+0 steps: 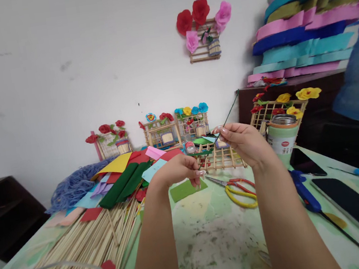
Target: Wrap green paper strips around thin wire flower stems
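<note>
Both my hands are raised over the table. My right hand (242,141) pinches a thin dark green stem wire (231,108) that runs up and to the right. My left hand (181,170) is closed in a pinch near the wire's lower end, its fingertips pointing down just above a small green paper piece (187,189). What the left fingers hold is too small to make out. Red and yellow scissors (239,190) lie on the table (211,241) under my right wrist.
A pile of bamboo sticks (74,265) fills the left. Coloured paper sheets (128,173) and small stick frames with paper flowers (162,132) stand behind. At right are a jar (283,135), a blue glue gun (302,190), two phones (353,208) and stacked crepe paper (305,32).
</note>
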Available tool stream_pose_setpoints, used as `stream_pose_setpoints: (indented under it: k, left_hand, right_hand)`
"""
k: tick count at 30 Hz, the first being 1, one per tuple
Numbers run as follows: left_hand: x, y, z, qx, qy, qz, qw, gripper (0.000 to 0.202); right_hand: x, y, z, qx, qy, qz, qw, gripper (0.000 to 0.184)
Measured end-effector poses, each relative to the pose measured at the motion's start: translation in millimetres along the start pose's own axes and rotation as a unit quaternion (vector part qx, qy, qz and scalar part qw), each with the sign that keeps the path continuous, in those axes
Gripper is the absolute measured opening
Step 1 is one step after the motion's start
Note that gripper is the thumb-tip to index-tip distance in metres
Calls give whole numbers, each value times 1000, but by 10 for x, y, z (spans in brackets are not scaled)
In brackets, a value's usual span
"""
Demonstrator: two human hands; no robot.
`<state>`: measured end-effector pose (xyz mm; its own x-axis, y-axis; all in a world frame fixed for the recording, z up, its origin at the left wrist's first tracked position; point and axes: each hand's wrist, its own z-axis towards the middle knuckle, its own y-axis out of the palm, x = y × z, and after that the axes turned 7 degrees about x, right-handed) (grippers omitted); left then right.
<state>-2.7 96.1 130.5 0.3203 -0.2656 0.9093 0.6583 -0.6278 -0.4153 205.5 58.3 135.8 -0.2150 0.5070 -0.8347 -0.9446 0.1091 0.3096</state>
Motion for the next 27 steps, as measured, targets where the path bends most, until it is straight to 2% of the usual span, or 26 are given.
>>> stream_pose_setpoints:
  k: [14, 17, 22, 27]
  left_hand:
    - [-2, -6, -9, 6, 7, 7, 1000, 24]
    - [9, -4, -17, 5, 10, 2, 1000, 25]
    - [20, -6, -10, 11, 7, -6, 1000, 25]
    - [35, 6, -17, 11, 4, -4, 1000, 26]
  right_hand:
    - [26, 75, 30, 60, -14, -11, 998, 28]
    - [24, 77, 18, 44, -1, -2, 999, 24]
    - [35, 40, 2, -25, 12, 1, 1000, 18]
    - [56, 62, 7, 5, 6, -8, 1000, 23]
